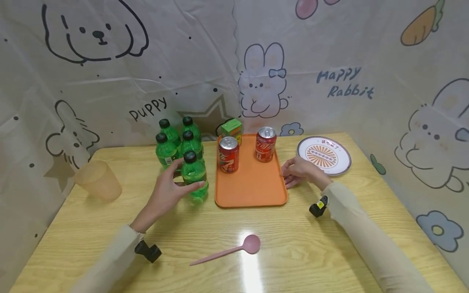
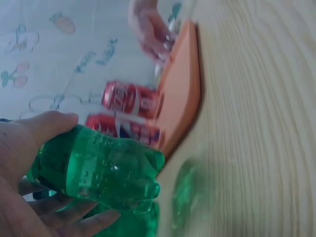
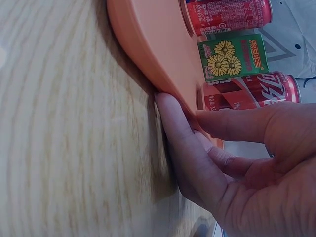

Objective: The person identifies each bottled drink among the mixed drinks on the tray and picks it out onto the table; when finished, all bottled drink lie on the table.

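Observation:
My left hand (image 1: 165, 193) holds a green plastic bottle (image 1: 194, 175) with a black cap, thumb on one side and fingers on the other. In the left wrist view, the base of this bottle (image 2: 118, 168) appears slightly above the table, over its green reflection. My right hand (image 1: 301, 170) pinches the right rim of an orange tray (image 1: 253, 189), as the right wrist view shows with thumb and fingers at the edge (image 3: 148, 59). On the tray stand two red cola cans (image 1: 229, 156) and a green drink carton (image 1: 232, 127), partly hidden behind the left can.
Several more green bottles (image 1: 166, 151) stand behind the held one, left of the tray. A translucent orange cup (image 1: 99, 181) is at the far left. An oval plate (image 1: 342, 156) lies beyond my right hand. A pink spoon (image 1: 251, 244) lies in front. Printed cloth (image 1: 205, 49) hangs behind the table.

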### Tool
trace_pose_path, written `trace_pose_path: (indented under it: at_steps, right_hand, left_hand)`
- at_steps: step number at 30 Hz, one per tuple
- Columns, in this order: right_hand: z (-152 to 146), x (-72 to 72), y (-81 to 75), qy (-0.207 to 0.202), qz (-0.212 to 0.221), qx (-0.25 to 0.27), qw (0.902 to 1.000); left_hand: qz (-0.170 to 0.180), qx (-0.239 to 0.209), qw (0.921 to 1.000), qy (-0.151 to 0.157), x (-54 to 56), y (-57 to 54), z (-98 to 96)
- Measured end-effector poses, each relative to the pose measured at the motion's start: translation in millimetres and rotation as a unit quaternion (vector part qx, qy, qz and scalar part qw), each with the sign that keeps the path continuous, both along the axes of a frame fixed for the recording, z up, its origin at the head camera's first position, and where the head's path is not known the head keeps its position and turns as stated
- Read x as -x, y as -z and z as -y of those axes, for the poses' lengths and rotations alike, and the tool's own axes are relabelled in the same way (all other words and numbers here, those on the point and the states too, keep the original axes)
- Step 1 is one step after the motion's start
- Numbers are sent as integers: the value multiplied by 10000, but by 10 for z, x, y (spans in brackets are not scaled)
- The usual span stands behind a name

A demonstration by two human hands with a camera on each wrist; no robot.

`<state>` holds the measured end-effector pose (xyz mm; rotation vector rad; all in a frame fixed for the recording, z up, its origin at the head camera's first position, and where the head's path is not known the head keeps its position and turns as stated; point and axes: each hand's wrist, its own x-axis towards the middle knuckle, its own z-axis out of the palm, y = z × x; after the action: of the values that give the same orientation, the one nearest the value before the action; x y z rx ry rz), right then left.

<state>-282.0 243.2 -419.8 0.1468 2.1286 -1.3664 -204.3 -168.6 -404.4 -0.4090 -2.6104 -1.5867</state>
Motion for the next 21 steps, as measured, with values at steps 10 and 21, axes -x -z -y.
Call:
trace_pose_path:
  at_steps: [10,21]
  right_hand:
    - [3,10,11,-107,-57,28,9999]
    - [-23,14,48,-143,-165,-9,9998]
  left_hand:
    - [-243,577,9960,-633,36,121,288]
    - [-230,581,9949,-793,172,230,386]
